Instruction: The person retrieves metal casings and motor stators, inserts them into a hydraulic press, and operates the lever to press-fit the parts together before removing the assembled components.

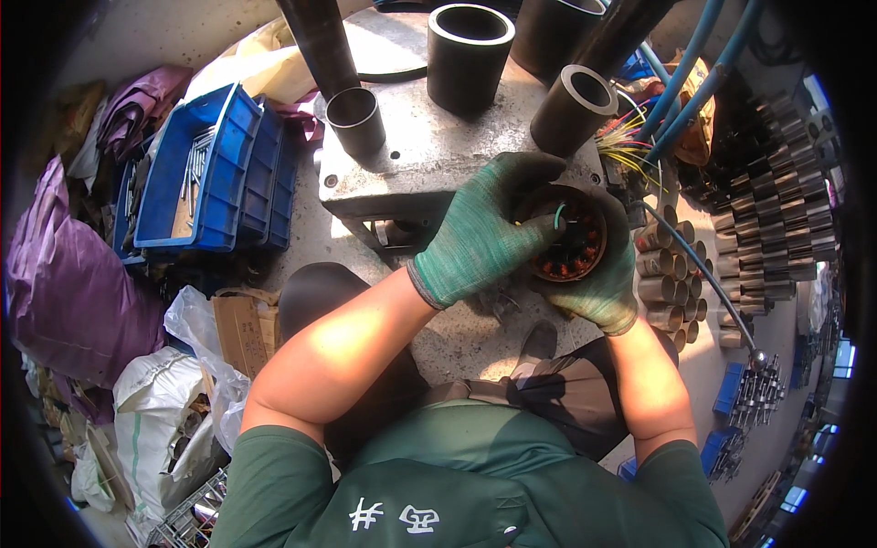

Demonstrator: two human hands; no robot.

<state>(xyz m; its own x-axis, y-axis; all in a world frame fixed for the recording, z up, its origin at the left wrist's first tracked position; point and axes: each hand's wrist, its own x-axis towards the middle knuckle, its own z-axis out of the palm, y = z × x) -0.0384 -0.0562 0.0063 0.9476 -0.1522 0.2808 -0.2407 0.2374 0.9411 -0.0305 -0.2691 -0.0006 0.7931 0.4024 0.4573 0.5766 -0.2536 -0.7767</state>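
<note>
A round motor stator (575, 265) with copper windings around its inside is held up between my two gloved hands. My left hand (489, 224) grips it from the left, with the thumb over its open end beside a short green wire (559, 216). Around the right side and underneath, my right hand (607, 288) is wrapped in a green and dark glove. The far fingers of both hands are partly in shadow or hidden behind the stator. Just beyond them stands a metal machine table (429, 169).
Thick dark tubes (470, 64) stand on the table, among them a short sleeve (356, 123) and a tilted one (574, 110). Blue bins (187, 173) with metal rods are at left. Coloured wires (630, 142), a lever (703, 274) and stacked metal cylinders (763, 215) are at right.
</note>
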